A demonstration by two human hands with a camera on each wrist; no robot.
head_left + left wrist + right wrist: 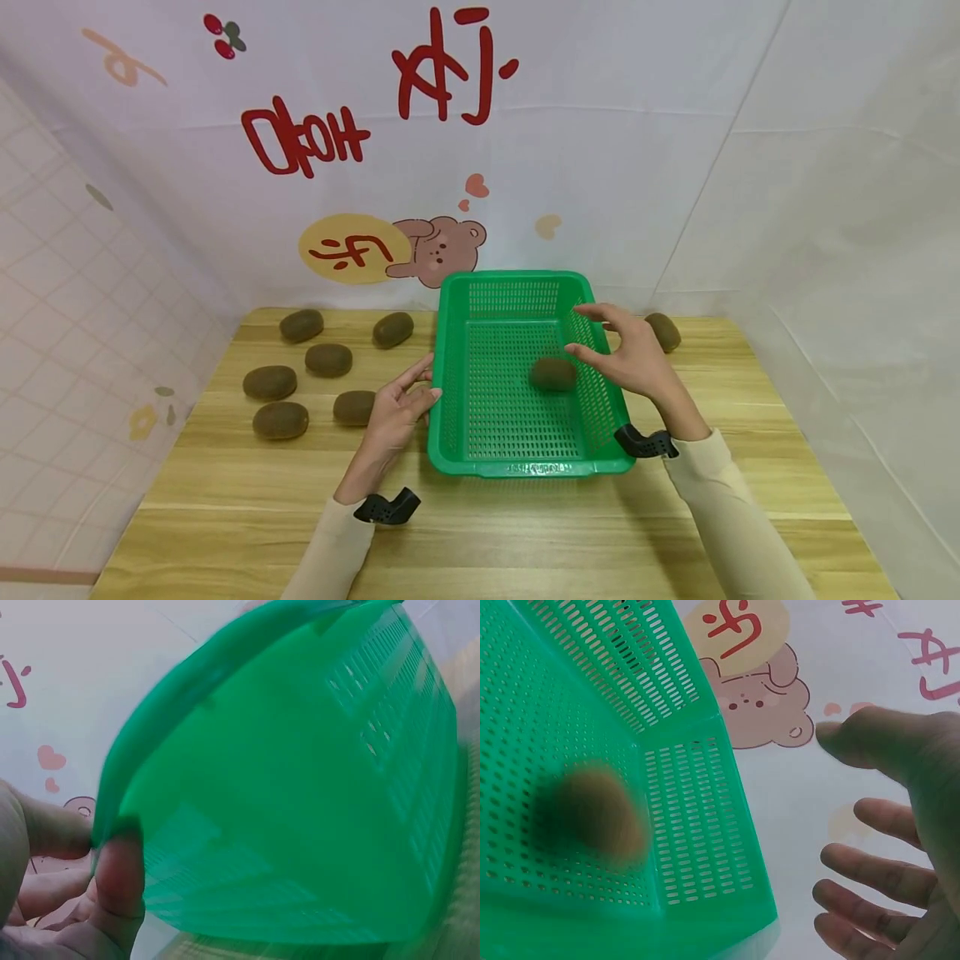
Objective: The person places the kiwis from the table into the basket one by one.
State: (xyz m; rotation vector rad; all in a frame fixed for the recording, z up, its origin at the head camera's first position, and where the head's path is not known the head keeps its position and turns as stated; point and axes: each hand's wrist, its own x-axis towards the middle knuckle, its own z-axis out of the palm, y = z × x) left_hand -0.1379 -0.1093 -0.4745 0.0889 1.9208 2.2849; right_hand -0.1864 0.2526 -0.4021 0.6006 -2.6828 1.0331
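Observation:
A green plastic basket [525, 468] with slotted walls is in the middle of the head view. My left hand [393, 412] grips its left rim, thumb on one side and fingers on the other; the left wrist view shows this pinch on the rim [112, 776] up close. One brown kiwi [553, 375] lies inside the basket, towards the right wall. In the right wrist view that kiwi [600, 814] is blurred. Over the basket's right rim is my right hand [630, 354], its thumb and fingers spread with nothing between them.
Several kiwis lie on the wooden table [247, 500] left of the basket, the nearest being a kiwi [354, 408] beside my left hand. Another kiwi [663, 332] sits at the back right, behind my right hand. A printed white cloth [600, 150] hangs behind the table.

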